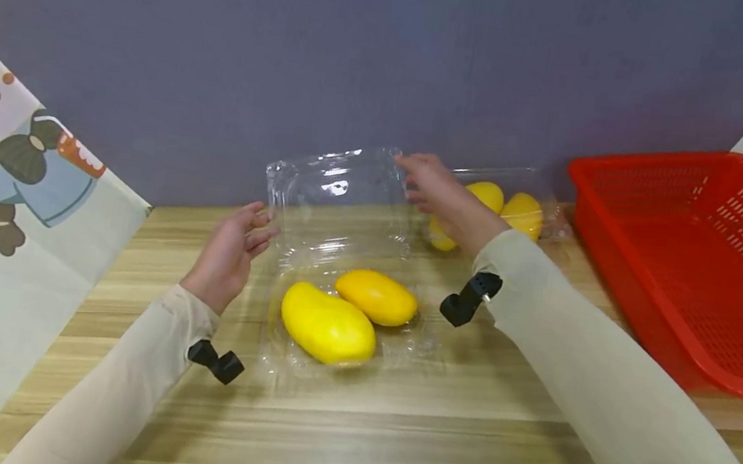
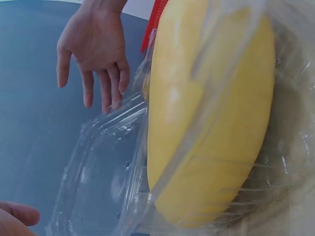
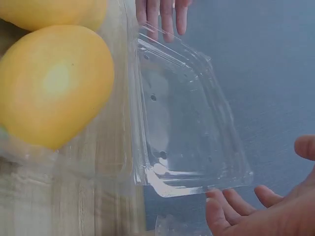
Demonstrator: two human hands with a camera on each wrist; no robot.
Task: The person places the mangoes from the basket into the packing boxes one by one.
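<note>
A clear plastic clamshell box stands with its lid [image 1: 345,216] raised toward the wall. In its base [image 1: 423,342] lie two yellow mangoes, a larger one [image 1: 323,324] in front and a smaller one [image 1: 376,297] behind. My left hand [image 1: 231,256] is beside the lid's left edge, fingers loosely extended. At the lid's upper right corner is my right hand [image 1: 437,190]. In the right wrist view, the right hand's fingertips [image 3: 216,196] meet the lid's edge while its thumb stays apart. The left hand [image 3: 162,17] shows straight fingers at the lid's opposite side.
Behind my right forearm, a second clear box [image 1: 532,179] holds several mangoes [image 1: 522,212] against the grey wall. A red plastic basket [image 1: 661,304] occupies the right side of the wooden table [image 1: 398,450]. A cartoon-printed panel [image 1: 32,160] borders the left.
</note>
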